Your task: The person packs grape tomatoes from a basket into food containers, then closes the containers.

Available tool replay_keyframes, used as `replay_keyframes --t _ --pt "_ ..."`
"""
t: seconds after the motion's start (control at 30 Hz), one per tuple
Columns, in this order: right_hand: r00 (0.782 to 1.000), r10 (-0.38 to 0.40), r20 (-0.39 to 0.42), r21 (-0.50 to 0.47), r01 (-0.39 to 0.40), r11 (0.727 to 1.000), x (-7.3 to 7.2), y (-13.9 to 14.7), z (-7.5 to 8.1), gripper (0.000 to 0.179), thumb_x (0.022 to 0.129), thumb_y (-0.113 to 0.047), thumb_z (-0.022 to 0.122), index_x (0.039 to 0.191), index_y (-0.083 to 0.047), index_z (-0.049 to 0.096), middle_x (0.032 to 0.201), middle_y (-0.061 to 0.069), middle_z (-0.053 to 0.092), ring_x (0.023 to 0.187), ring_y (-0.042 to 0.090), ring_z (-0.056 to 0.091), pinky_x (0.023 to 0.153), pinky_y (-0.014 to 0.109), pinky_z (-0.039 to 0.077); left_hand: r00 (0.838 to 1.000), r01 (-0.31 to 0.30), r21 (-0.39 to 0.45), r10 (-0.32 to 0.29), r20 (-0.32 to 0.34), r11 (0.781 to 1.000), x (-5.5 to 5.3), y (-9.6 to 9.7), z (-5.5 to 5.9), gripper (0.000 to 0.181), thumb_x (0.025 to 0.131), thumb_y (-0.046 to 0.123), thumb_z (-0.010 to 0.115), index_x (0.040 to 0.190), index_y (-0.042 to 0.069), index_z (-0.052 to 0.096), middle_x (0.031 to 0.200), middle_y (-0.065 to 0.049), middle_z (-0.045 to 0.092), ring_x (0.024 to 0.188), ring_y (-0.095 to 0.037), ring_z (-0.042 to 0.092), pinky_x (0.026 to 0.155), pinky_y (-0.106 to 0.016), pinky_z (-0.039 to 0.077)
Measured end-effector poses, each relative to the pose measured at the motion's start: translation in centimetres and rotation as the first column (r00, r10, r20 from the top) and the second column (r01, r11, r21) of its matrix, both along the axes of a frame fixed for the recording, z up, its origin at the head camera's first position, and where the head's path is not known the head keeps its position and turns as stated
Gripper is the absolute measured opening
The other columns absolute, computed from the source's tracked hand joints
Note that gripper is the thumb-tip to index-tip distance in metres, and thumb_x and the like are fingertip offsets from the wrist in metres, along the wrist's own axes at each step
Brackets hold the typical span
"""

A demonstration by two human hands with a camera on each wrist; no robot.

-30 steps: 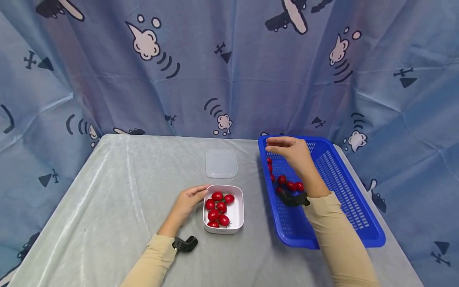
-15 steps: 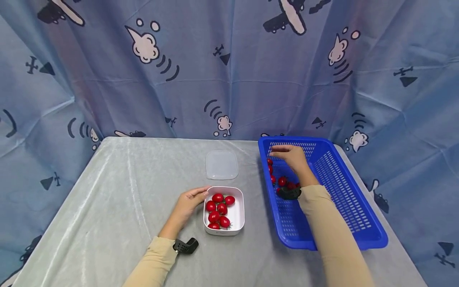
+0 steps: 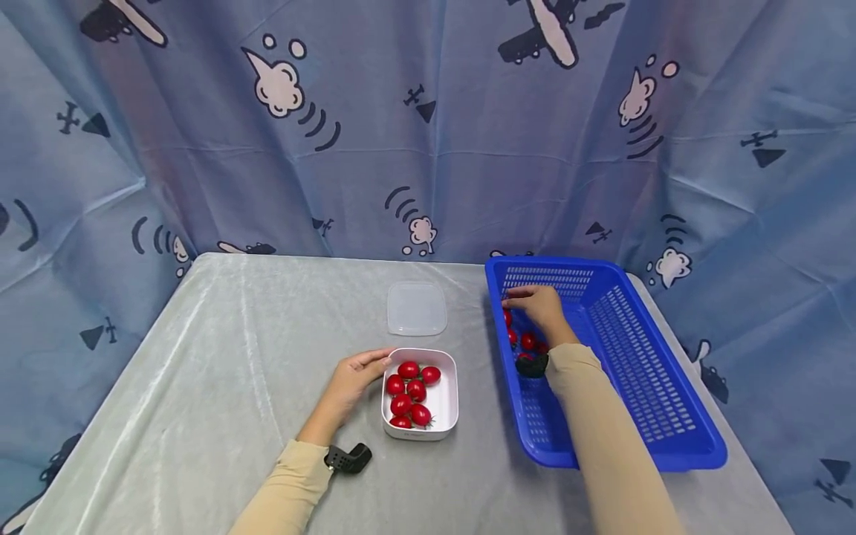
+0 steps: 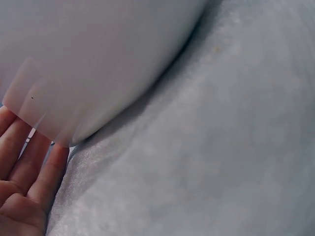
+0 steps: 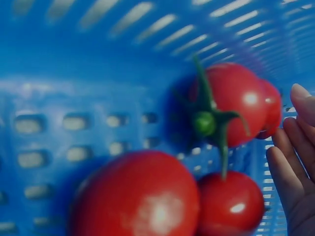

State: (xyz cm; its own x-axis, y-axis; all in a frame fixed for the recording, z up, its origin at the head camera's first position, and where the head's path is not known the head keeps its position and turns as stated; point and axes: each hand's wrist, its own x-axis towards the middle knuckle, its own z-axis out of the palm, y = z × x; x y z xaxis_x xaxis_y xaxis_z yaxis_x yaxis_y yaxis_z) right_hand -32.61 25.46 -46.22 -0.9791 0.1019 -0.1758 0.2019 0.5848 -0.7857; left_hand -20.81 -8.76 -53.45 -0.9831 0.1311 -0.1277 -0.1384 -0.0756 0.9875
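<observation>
"Which way do your tomatoes (image 3: 400, 405) point?"

"In the white rounded-corner box (image 3: 443, 397), one oval tomato (image 3: 420, 414) aims its stem near-right; more glossy ones lie along the left of your slotted blue basket (image 3: 628, 334), which runs far to near."

"And your grip?"

"Your right hand (image 3: 543, 306) is released, fingers parted beside the basket's fruit; your left hand (image 3: 351, 377) touches the box, fingers nearly straight."
</observation>
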Motion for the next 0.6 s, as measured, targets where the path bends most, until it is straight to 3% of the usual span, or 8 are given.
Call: replay_keyframes --t 0.4,0.6 --pt "0.998 0.061 -0.029 0.101 -0.057 0.993 -0.5 -0.6 -1.3 0.037 0.088 -0.015 0.070 0.119 0.005 0.069 0.125 0.026 0.065 0.121 0.039 0.058 0.105 0.048 0.046 1.000 0.014 -0.011 -0.015 -0.005 1.000 -0.1 0.0 -0.1 0.037 0.094 0.015 0.067 0.126 -0.004 0.065 0.126 -0.017 0.068 0.102 0.000 0.064 0.095 -0.020 0.051" --pt "0.999 0.035 -0.025 0.112 -0.032 0.993 -0.3 -0.8 -1.1 0.035 0.088 -0.014 0.071 0.117 0.005 0.071 0.125 0.025 0.066 0.120 0.037 0.058 0.105 0.047 0.046 1.000 0.013 -0.009 -0.013 -0.008 1.000 0.0 0.0 0.1 0.037 0.094 0.015 0.067 0.126 -0.004 0.066 0.126 -0.015 0.069 0.102 0.000 0.064 0.094 -0.020 0.051"
